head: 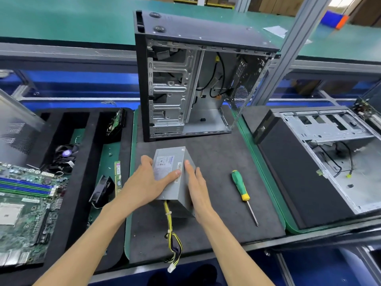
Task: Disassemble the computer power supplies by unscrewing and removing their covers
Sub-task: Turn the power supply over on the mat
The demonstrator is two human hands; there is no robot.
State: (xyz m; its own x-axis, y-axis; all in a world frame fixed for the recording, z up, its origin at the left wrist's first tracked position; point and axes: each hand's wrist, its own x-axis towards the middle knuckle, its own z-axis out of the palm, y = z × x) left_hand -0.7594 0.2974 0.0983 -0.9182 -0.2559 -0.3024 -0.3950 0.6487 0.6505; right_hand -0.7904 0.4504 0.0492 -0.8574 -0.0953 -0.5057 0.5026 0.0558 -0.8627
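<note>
Both hands, left hand (144, 182) and right hand (199, 190), against the power supply (171, 162).

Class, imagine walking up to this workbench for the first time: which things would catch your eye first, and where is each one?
Probably the grey power supply at the centre of the dark mat, held between the left hand and the right hand, its yellow cable bundle trailing toward the bench edge. Behind it stands an open, stripped computer case. To its right lies a green-and-yellow screwdriver, untouched.

Bright even overhead light, soft faint shadows, wide-angle bending at edges, slight softness throughout
</note>
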